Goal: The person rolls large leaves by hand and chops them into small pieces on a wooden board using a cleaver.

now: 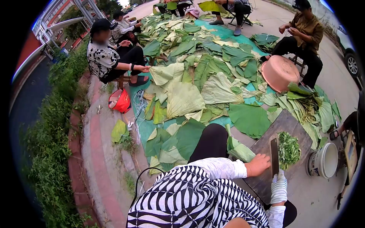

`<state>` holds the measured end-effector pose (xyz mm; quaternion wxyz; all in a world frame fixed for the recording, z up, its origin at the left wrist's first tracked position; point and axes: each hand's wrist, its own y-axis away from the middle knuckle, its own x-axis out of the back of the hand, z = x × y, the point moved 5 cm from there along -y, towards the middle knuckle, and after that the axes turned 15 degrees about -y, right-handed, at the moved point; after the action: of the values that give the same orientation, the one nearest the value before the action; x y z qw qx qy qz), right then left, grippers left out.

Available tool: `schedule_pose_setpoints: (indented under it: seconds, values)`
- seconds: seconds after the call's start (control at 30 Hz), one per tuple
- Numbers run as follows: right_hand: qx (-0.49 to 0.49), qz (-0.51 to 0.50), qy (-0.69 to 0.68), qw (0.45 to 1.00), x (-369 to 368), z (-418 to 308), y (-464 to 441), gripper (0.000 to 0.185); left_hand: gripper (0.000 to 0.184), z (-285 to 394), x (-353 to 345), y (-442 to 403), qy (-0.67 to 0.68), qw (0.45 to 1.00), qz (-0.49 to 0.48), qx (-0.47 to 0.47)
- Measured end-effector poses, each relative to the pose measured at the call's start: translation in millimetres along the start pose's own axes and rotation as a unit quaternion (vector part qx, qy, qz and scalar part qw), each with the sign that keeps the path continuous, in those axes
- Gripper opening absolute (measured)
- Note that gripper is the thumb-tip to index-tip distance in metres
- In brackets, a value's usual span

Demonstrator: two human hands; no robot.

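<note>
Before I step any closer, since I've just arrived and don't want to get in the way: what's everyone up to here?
The person's bare left hand steadies a leaf roll on a board, while the gloved right hand grips a knife. The blade stands between the left hand and a heap of chopped greens. A bucket stands beside the board. Beyond, large leaves cover much of a green sheet, and other people sit around it.

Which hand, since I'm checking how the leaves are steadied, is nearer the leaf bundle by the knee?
Left. The left hand rests on the end of the leaf bundle; the gloved right hand is farther off, holding the knife.
</note>
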<state>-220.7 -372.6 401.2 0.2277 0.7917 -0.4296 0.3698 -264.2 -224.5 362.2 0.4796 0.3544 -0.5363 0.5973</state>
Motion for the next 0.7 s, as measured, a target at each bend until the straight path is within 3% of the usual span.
schedule_pose_setpoints:
  seconds: [0.2,0.33,0.4,0.47,0.57,0.7]
  values:
    - [0.007,-0.016,0.005,1.0,3.7,-2.0,-0.4,0.029,0.011,8.0,-21.2,-15.7,0.14,0.986,0.083,0.036]
    - [0.003,0.001,-0.005,1.0,10.9,-3.3,-5.8,0.026,0.01,19.4,-25.3,-25.2,0.162,0.982,0.093,0.028]
    - [0.034,0.03,-0.007,0.999,9.2,0.1,-5.5,0.024,0.009,19.9,-25.7,-24.6,0.161,0.982,0.094,0.025]
    - [-0.023,-0.009,0.003,1.0,9.9,-8.1,-7.2,0.023,0.009,19.9,-20.3,-23.7,0.157,0.982,0.098,0.022]
    - [-0.011,-0.008,0.006,1.0,8.2,-3.3,-10.6,0.025,0.009,20.7,-14.8,-23.5,0.126,0.99,0.068,0.006]
    - [0.003,-0.009,0.005,1.0,6.3,0.6,-9.2,0.028,0.012,27.6,-11.1,-17.7,0.048,0.996,0.035,-0.069]
